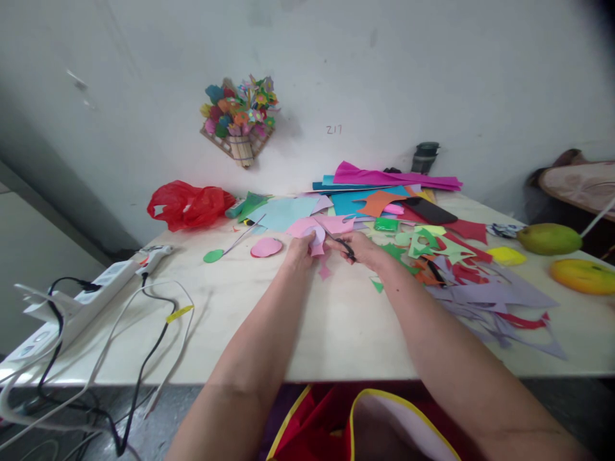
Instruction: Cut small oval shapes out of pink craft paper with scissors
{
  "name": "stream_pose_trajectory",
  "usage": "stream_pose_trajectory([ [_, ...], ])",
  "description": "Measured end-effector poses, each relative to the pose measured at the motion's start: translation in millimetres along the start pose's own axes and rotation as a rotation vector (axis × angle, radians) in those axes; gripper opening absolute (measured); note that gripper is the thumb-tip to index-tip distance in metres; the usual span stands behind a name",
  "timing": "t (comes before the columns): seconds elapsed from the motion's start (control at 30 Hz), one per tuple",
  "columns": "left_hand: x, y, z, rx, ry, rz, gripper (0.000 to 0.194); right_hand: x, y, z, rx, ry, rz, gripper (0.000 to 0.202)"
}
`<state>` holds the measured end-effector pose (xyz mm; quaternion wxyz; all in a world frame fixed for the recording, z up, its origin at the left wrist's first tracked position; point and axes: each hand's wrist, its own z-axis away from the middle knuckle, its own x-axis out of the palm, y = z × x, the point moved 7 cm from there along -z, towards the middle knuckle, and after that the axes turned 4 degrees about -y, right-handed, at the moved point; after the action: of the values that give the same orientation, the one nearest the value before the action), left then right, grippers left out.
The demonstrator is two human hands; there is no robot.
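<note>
My left hand [300, 251] pinches a pink sheet [302, 225] together with a pale lilac round piece [318, 237] lying against it. In my right hand [361, 248] are black-handled scissors [346, 250], their blades pointing left into the pink sheet. Whether the blades are apart is too small to tell. A small pink scrap [325, 270] is just below the sheet. Left of my left hand lie a pink round cutout [266, 248] and a green disc [213, 256] by a thin purple stick [244, 234].
Colored scraps [461, 282] cover the table's right side, near two mangoes [549, 238]. Behind lie stacked sheets [369, 202], a black phone [428, 210] and a dark bottle [425, 157]. At left are a red plastic bag [189, 203] and a white power strip [98, 288] with trailing cables.
</note>
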<state>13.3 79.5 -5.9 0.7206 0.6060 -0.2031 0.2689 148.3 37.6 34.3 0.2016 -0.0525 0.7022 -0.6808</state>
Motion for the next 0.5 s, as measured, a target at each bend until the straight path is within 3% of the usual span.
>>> stream_pose_trajectory([
  [0.5, 2.7, 2.3, 7.8, -0.075, 0.004, -0.024, 0.016, -5.6, -1.6, 4.4, 0.031, 0.031, 0.003, 0.037],
])
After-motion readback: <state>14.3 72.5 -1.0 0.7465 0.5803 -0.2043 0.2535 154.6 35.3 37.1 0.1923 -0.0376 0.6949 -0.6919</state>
